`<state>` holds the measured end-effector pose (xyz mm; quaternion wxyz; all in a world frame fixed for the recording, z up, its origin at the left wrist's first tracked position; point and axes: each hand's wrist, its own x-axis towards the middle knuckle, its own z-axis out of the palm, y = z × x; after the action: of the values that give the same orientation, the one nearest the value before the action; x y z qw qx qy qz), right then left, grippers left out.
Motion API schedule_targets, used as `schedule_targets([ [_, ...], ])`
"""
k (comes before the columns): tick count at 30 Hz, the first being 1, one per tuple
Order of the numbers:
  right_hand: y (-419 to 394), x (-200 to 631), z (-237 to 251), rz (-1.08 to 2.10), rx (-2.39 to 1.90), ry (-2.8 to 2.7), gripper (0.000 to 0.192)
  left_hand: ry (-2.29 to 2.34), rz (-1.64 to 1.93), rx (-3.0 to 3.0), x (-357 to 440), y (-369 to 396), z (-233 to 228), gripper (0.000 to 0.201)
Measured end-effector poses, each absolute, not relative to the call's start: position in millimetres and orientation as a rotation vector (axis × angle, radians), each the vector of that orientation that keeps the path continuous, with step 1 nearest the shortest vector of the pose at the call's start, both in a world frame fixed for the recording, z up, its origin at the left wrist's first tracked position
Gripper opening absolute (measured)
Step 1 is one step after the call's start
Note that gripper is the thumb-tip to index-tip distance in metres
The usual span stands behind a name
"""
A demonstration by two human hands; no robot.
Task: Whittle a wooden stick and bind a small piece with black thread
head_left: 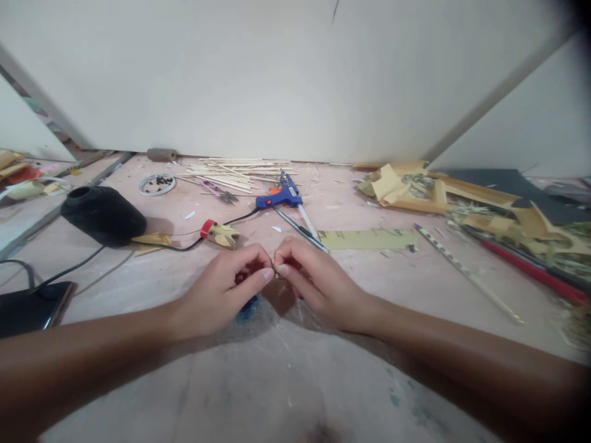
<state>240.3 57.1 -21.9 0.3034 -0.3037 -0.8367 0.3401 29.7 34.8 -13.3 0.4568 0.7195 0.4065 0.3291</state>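
Note:
My left hand (237,280) and my right hand (314,277) meet at the middle of the table, thumbs and forefingers pinched close together. Between the fingertips is a tiny brownish piece (277,275), mostly covered and too small to name. Both hands are closed around it. Just beyond them lie a grey craft knife (302,229) and a blue hot glue gun (279,198) with a white glue stick in its back. A small paper piece with a red band (215,232) rests beyond my left hand.
Thin wooden sticks (226,174), small pliers (219,192) and a white lid with dark bits (157,184) lie at the back. A black thread cone (104,215) and phone (34,307) are left. Sandpaper (367,239), a pencil (466,271) and paper scraps (406,187) are right.

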Motion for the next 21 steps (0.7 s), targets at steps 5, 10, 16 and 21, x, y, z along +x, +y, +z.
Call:
schedule_targets([
  [5,57.9,239.4,-21.7,0.913,-0.801,-2.205,0.012,1.031,0.825,1.793,31.8,34.7,-14.5,0.016],
  [10,57.1,238.9,-22.1,0.937,-0.803,-2.119,0.013,1.081,0.817,1.778,33.4,36.1,-14.0,0.016],
  [16,55.2,238.9,-23.2,0.954,-0.808,-2.044,0.011,1.097,0.815,1.746,33.0,35.6,-15.2,0.016],
  [21,55.3,238.7,-24.2,0.964,-0.805,-2.029,0.008,1.093,0.821,1.757,31.8,34.9,-14.4,0.016],
])
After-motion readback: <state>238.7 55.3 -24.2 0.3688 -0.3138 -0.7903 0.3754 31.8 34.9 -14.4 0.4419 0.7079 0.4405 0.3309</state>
